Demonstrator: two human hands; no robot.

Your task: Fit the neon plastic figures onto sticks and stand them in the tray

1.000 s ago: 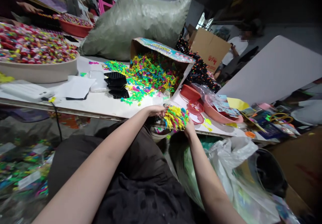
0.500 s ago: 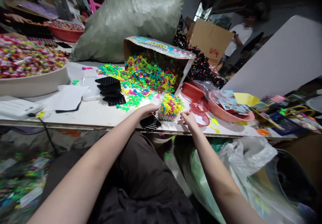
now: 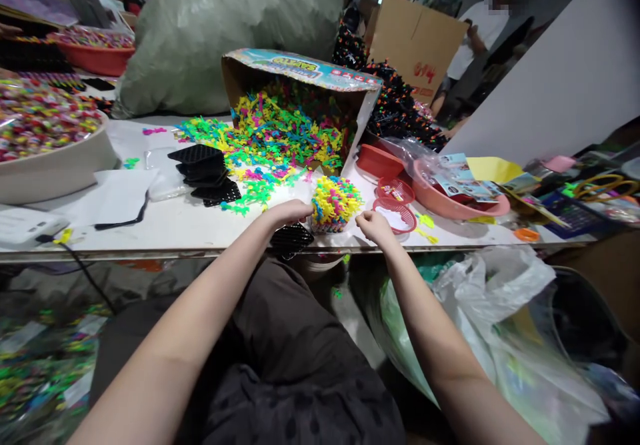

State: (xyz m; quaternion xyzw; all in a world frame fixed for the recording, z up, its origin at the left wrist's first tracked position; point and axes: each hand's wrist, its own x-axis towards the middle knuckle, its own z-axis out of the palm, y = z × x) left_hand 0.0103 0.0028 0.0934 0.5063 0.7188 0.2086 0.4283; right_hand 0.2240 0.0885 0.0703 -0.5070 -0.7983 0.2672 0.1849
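Now that the heaped cup of bright plastic pieces [image 3: 334, 205] has come down onto the tabletop [image 3: 190, 222], the left hand [image 3: 289, 212] steadies it at nine o'clock, grip loosely curled against it; the right hand [image 3: 375, 226], released, hovers half-closed and empty at three o'clock.

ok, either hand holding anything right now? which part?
Left hand touches the near-left side of the heaped cup of colourful toys, which rests on the table. Right hand is loosely curled beside it, apparently empty.
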